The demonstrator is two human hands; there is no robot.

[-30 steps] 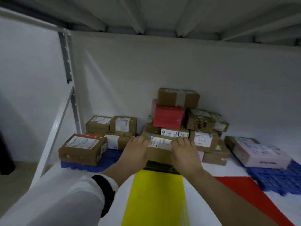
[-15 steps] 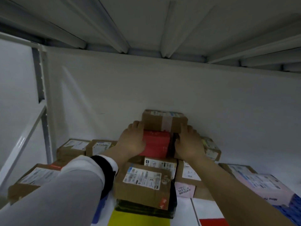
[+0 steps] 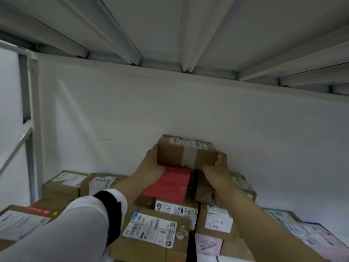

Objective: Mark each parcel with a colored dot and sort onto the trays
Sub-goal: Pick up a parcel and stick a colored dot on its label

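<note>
Top of the pile (image 3: 177, 208): you have the box (image 3: 186, 154) caught between both grips, high against the white wall (image 3: 188, 110) and under a ribbed steel shelf (image 3: 170, 35). The left grip (image 3: 151, 165) cups the box's left end, palm to the cardboard, thumb laid along the lower front edge. The right grip (image 3: 220, 168) clamps the right end, thumb on the front corner, its fingers out of sight behind. Neither is spread, neither is empty.

The box lies straight ahead of you, squarely between the grips. Its long axis runs left to right across your view, so each grip holds one short end and neither is the nearer. Directly beneath are the red parcel (image 3: 170, 186) on the left and a scuffed brown parcel (image 3: 205, 193) on the right. Whether the box rests on them or hangs just above cannot be told from here. The way out, by this reading, is toward you and down, over the labelled parcels (image 3: 151, 229) stacked in front, which your white sleeve (image 3: 75, 224) crosses.

The box itself is plain brown cardboard, oblong and shallow. A broad band of pale tape wraps over the front face right of centre, and a white shipping label with a blue patch sits on top. No coloured dot shows on the faces turned to you, so the marking looks not yet done. No tray is plainly in view.
</note>
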